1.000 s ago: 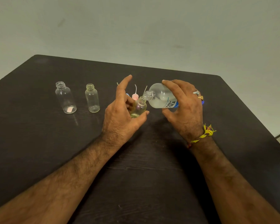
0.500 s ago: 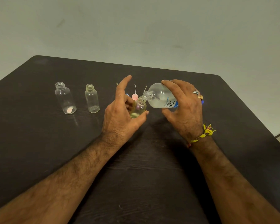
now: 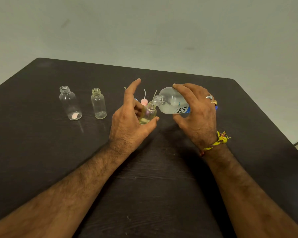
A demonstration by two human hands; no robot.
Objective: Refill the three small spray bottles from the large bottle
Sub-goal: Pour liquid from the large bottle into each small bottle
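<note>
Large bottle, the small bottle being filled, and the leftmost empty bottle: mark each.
Large bottle [image 3: 172, 102]: head view, clear shoulder.
Small bottle being filled [image 3: 149, 114]: head view, body.
Leftmost empty bottle [image 3: 69, 103]: head view, body.

Table [image 3: 41, 160] was dark brown-black with faint wood grain; large bottle [image 3: 172, 102] clear with blue-and-black label; three small bottles clear, one [image 3: 148, 114] tinted yellowish; spray cap [image 3: 143, 101] pink; wrist thread [image 3: 217, 142] yellow; wall [image 3: 144, 28] grey-green.

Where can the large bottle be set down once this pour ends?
Bare table lies right of the right hand holding the large bottle, and near the front edge between the forearms. Crowded behind the left hand: spray heads cluster there.
</note>
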